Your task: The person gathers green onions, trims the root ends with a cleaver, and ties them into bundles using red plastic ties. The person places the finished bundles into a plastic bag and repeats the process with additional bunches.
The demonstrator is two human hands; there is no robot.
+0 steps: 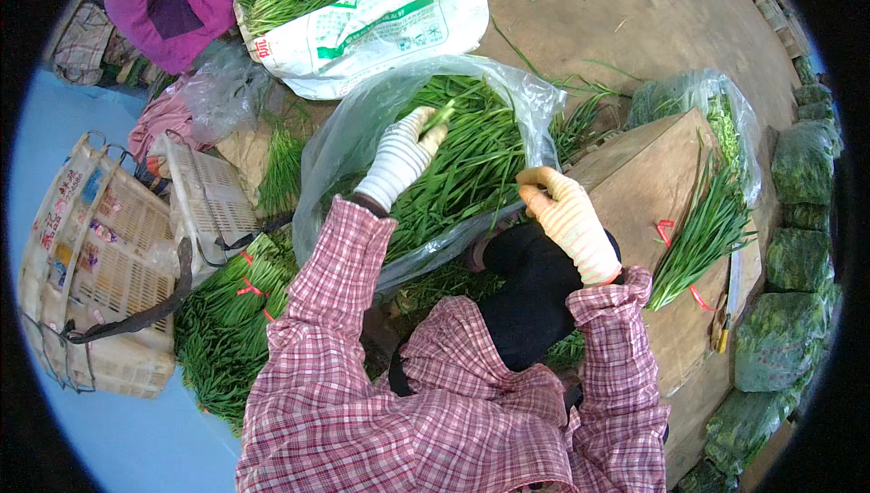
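A large clear plastic bag (333, 160) lies open in front of me, filled with long green leafy stalks (469, 173) that look like garlic chives. My left hand (406, 152), in a white striped knit glove, is over the bag's mouth with a few pale-ended stalks (440, 114) between thumb and fingers. At the bag's right rim is my right hand (569, 224), in a cream-coloured striped glove. Its thumb and fingertips come close together beside the leaves; whether they pinch anything is unclear.
Tied chive bundles (231, 323) lie at left beside plastic crates (122, 241). A printed white sack (387, 24) stands beyond the bag. On the board (632, 180) at right rest a chive bunch (707, 241) and a knife (733, 289). Bagged greens (781, 337) line the right; another person's purple clothing (163, 3) shows upper left.
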